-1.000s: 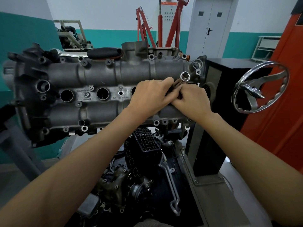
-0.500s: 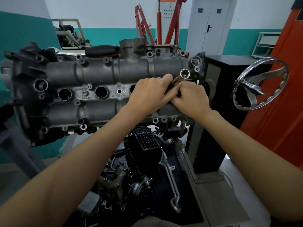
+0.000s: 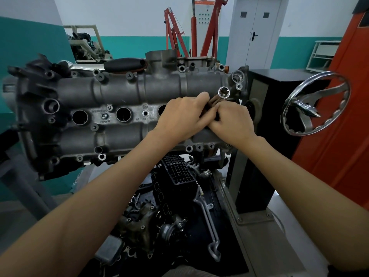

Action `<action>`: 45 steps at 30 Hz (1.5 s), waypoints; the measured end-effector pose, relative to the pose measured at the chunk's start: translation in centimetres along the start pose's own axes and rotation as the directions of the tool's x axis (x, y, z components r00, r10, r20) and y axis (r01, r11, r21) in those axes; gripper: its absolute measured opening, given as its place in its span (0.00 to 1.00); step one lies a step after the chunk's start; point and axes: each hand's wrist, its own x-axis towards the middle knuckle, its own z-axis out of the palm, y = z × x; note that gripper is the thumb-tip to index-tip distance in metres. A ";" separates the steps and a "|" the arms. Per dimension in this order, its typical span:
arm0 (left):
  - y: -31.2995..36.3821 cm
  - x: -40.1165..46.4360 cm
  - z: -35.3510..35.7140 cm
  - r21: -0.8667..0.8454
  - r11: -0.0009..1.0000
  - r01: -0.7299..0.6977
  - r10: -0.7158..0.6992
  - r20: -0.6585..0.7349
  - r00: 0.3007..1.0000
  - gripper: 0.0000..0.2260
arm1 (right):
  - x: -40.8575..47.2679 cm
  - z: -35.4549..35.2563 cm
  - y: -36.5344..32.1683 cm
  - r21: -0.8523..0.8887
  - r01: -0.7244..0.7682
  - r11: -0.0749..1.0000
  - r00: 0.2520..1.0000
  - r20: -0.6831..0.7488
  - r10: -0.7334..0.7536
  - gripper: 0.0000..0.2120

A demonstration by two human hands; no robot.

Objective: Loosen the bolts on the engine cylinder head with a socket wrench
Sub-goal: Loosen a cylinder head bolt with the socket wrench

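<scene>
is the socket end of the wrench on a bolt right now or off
Off. The wrench's socket end points its hollow opening toward the camera above both hands, left hand, right hand, seated on no bolt.

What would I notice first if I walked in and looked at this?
Probably the big grey metal engine cylinder head stretched across the middle, full of round holes. Right at its right-hand end, the left hand and right hand are bunched together, gripping a shiny socket wrench whose open end pokes up between them. Further right, a gleaming silver metal handwheel stands out against an orange panel.
</scene>
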 end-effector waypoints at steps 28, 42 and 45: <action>-0.1 -0.1 0.0 0.013 1.000 0.018 -0.018 -0.051 0.999 0.15 | 0.1 0.1 0.1 -0.004 -0.037 0.999 0.999 0.004 0.037 0.12; 0.0 -0.2 0.1 0.024 1.000 -0.005 0.006 -0.043 0.999 0.18 | 0.0 0.3 0.3 -0.019 -0.035 0.999 0.999 -0.010 0.035 0.07; 0.0 -0.2 0.1 0.010 1.000 -0.026 0.026 -0.032 0.999 0.17 | 0.0 0.2 0.3 -0.024 -0.030 0.999 1.000 0.001 0.030 0.06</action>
